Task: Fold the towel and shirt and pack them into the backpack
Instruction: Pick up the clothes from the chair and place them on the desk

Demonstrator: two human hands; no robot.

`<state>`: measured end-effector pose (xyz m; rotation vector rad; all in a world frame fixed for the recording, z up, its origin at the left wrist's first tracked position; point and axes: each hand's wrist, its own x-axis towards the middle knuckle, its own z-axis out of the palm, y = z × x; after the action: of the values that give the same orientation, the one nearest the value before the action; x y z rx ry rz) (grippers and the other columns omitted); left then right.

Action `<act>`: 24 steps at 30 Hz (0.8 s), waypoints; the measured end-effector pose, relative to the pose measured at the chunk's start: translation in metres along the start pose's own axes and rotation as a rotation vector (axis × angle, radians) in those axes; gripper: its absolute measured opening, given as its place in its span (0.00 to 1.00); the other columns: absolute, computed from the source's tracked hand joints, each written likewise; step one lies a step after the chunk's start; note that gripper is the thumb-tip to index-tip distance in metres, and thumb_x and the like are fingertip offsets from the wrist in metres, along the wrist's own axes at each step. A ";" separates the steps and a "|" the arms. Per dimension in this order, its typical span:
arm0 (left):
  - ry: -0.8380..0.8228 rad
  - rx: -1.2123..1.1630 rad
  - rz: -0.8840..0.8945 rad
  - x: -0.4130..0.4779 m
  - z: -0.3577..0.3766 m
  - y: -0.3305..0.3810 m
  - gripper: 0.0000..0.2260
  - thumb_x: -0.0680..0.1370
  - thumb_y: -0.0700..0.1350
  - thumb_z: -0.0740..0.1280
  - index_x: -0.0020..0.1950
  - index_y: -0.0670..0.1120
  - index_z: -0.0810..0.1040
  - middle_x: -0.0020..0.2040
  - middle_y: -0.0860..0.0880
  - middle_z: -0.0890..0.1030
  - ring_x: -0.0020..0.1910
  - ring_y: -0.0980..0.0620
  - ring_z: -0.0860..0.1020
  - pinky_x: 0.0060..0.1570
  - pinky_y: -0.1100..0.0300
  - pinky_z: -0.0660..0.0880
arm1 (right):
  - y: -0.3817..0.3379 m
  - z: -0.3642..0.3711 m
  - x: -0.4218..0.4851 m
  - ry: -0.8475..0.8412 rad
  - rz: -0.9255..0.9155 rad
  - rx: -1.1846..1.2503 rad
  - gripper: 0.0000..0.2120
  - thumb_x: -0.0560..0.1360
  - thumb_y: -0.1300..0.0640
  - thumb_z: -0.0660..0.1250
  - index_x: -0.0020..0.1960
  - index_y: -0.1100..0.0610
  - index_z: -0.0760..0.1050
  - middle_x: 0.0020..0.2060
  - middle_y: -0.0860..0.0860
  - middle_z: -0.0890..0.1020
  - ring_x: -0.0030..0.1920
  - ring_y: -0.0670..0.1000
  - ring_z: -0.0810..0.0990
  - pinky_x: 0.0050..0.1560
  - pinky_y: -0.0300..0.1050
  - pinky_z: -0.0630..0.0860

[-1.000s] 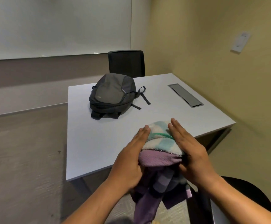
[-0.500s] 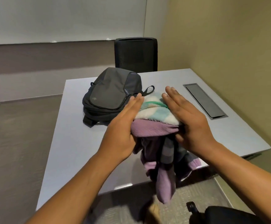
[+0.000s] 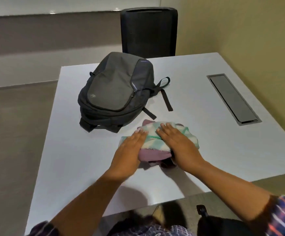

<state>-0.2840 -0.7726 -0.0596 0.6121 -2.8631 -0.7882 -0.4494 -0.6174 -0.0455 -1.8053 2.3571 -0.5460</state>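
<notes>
Two flat palms, left hand (image 3: pixel 130 150), right hand (image 3: pixel 179 145), pressing towel (image 3: pixel 188 133) over shirt (image 3: pixel 153 155)

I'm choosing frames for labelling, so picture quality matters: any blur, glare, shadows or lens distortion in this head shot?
Head view: the left hand is smeared by motion blur, while the right hand is sharper; the wide lens bows the table edges; small glints sit on the whiteboard along its lower edge; soft shadows lie under the backpack and the arms.
</notes>
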 end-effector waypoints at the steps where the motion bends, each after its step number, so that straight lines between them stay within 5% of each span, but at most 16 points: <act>1: -0.114 0.037 -0.031 -0.004 0.017 -0.016 0.37 0.78 0.48 0.68 0.79 0.53 0.48 0.80 0.55 0.50 0.78 0.55 0.51 0.73 0.62 0.46 | 0.005 0.021 -0.005 -0.114 0.033 -0.006 0.38 0.72 0.67 0.68 0.78 0.54 0.58 0.77 0.54 0.57 0.77 0.55 0.54 0.75 0.57 0.58; 3: -0.322 0.088 -0.008 -0.015 0.040 -0.043 0.40 0.76 0.50 0.70 0.79 0.49 0.48 0.79 0.52 0.50 0.78 0.52 0.52 0.74 0.59 0.50 | 0.013 0.054 -0.020 -0.264 0.086 -0.027 0.38 0.74 0.67 0.67 0.79 0.53 0.55 0.77 0.51 0.52 0.78 0.55 0.52 0.75 0.58 0.58; 5: -0.351 0.118 0.108 -0.022 0.052 -0.061 0.43 0.70 0.44 0.77 0.78 0.43 0.56 0.77 0.48 0.58 0.75 0.46 0.62 0.72 0.52 0.61 | 0.016 0.072 -0.031 -0.308 0.135 -0.042 0.38 0.74 0.67 0.66 0.79 0.52 0.54 0.77 0.50 0.51 0.78 0.54 0.51 0.76 0.57 0.56; 10: -0.119 0.098 0.232 -0.005 0.052 -0.071 0.39 0.64 0.58 0.77 0.69 0.40 0.73 0.67 0.43 0.77 0.65 0.45 0.76 0.63 0.52 0.70 | 0.010 0.079 -0.026 -0.297 0.137 -0.078 0.39 0.73 0.58 0.69 0.79 0.52 0.54 0.77 0.51 0.53 0.77 0.53 0.51 0.76 0.56 0.55; 14: -0.061 0.128 0.334 0.013 0.053 -0.065 0.35 0.65 0.61 0.74 0.67 0.44 0.76 0.59 0.46 0.82 0.57 0.47 0.81 0.61 0.53 0.73 | 0.012 0.073 -0.022 -0.290 0.116 0.005 0.47 0.71 0.34 0.67 0.80 0.53 0.49 0.79 0.48 0.50 0.79 0.51 0.46 0.78 0.53 0.50; 17: -0.187 0.089 0.252 0.025 0.046 -0.052 0.23 0.70 0.58 0.64 0.56 0.44 0.82 0.45 0.44 0.84 0.42 0.43 0.83 0.46 0.53 0.81 | 0.015 0.060 -0.020 -0.283 0.144 0.163 0.58 0.64 0.24 0.67 0.80 0.52 0.45 0.80 0.47 0.47 0.79 0.48 0.42 0.77 0.47 0.42; 20: -0.082 0.000 0.167 0.040 0.028 -0.045 0.17 0.74 0.51 0.59 0.48 0.42 0.83 0.41 0.43 0.83 0.36 0.42 0.82 0.34 0.53 0.80 | 0.028 0.047 -0.018 -0.106 0.233 0.305 0.49 0.71 0.27 0.60 0.80 0.53 0.47 0.79 0.48 0.48 0.79 0.48 0.46 0.77 0.50 0.47; 24: 0.290 -0.300 -0.205 0.040 -0.037 -0.041 0.15 0.77 0.48 0.59 0.57 0.47 0.80 0.50 0.53 0.81 0.47 0.55 0.78 0.49 0.64 0.75 | 0.050 0.039 -0.012 0.007 0.352 0.292 0.38 0.78 0.31 0.48 0.80 0.53 0.48 0.79 0.49 0.51 0.79 0.47 0.47 0.78 0.55 0.51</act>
<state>-0.2982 -0.8386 -0.0488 0.9011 -2.3874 -1.0372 -0.4792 -0.6027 -0.1004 -1.2354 2.3726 -0.7928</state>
